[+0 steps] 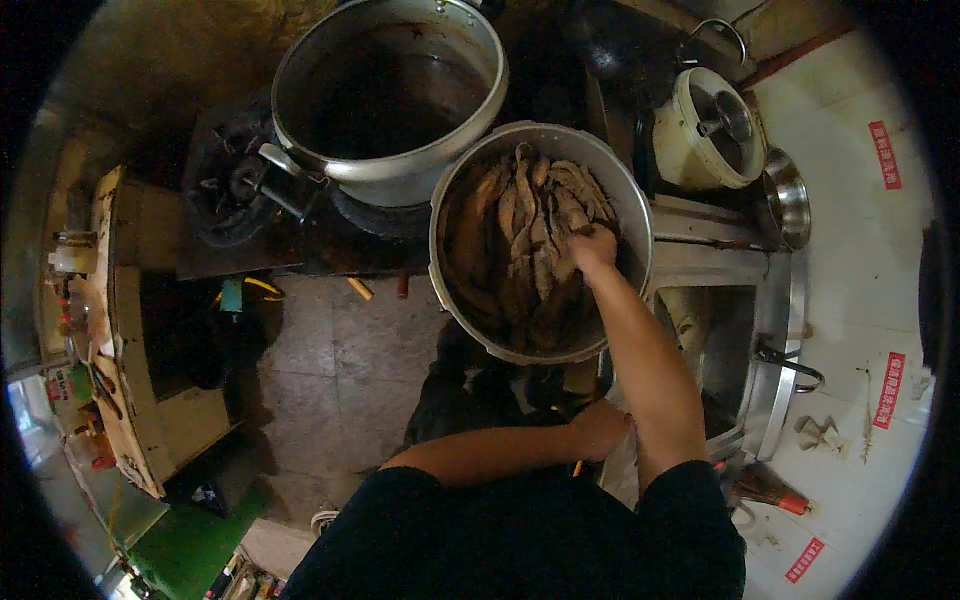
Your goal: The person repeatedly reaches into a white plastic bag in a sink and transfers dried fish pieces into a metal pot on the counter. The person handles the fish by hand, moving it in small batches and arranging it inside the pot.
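Note:
A large round metal pot stands before me, filled with long brown wrinkled strips of food, perhaps meat. My right hand reaches over the pot's right rim. Its fingers are curled onto the strips at the right side of the heap, and the fingertips are partly hidden. Low in front of my body, my left hand lies beside the sink's edge, partly behind my right forearm. What its fingers do is hidden.
A bigger aluminium pot with dark insides sits on the stove, next to a bare burner. At right are a white bucket with a ladle, a steel bowl, a sink and a faucet. A wooden cabinet stands left.

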Demonstrator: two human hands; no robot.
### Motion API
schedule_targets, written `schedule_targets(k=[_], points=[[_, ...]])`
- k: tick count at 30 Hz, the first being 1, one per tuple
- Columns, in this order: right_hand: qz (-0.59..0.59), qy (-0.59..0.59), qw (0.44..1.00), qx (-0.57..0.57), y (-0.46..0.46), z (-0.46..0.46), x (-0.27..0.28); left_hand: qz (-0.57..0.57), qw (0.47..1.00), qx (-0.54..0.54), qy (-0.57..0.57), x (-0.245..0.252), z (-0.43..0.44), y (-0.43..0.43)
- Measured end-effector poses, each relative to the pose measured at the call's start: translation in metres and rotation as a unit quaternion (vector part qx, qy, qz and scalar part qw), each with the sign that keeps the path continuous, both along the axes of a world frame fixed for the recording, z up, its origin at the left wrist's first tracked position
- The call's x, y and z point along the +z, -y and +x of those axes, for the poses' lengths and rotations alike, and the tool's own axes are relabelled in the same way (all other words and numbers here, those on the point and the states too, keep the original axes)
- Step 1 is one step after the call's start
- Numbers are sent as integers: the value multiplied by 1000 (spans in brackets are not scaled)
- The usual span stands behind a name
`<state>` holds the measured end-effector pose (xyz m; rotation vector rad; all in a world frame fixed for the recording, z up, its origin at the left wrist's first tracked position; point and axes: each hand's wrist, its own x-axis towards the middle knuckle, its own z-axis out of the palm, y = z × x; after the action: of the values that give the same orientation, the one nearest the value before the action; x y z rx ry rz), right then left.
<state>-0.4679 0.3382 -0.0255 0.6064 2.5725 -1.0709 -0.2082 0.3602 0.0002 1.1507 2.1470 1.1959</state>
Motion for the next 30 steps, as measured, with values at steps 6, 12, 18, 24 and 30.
schedule_targets(k=[6, 12, 18, 24, 30], points=[[-87, -94, 974, 188, 8, 8, 23, -44, 995, -81, 43, 38, -20, 20], [31, -116, 968, 222, 22, -29, -9, -12, 1000, -12, 8, 26, -8, 17], [-170, -72, 981, 62, -18, -14, 4, -86, 993, -62, 47, 37, -20, 25], [114, -10, 988, 102, -15, 5, 14, -65, 993, -83, 46, 36, -18, 16], [195, -4, 926, 322, 44, 62, 37, 28, 996, 20, 86, 9, 3, 3]])
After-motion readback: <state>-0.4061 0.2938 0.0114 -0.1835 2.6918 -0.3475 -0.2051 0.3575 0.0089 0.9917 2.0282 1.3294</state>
